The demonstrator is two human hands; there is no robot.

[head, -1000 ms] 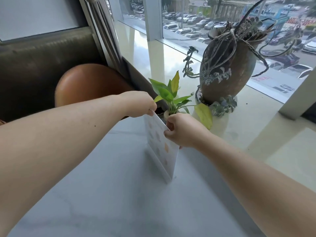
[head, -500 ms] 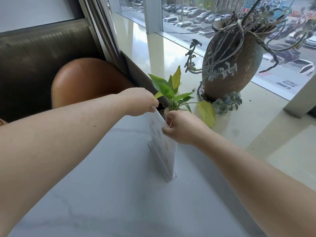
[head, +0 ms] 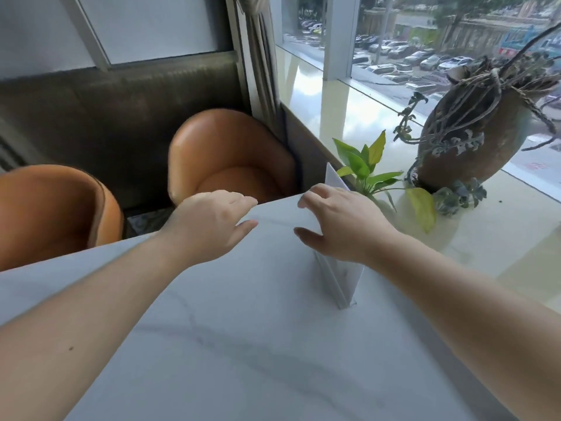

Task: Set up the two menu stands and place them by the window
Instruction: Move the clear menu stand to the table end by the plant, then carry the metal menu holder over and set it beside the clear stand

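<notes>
One clear menu stand (head: 349,276) with a white card stands upright on the white marble table (head: 243,329), near the table's right edge by the window sill. My right hand (head: 340,221) hovers in front of the stand's upper part with fingers spread, hiding its middle; I cannot tell if it touches. The card's top corner (head: 332,177) shows above my fingers. My left hand (head: 212,226) is to the left of the stand, apart from it, fingers loose and holding nothing. No second stand is in view.
A small green plant (head: 368,170) stands just behind the stand at the sill's edge. A large brown pot (head: 467,144) with trailing stems sits on the glossy sill (head: 334,107). Two orange chairs (head: 230,153) stand beyond the table's far edge.
Both hands have let go of the stand's top edge. The left hand has drawn back to the left, the right hand has spread its fingers. The view has tilted up and leftward.
</notes>
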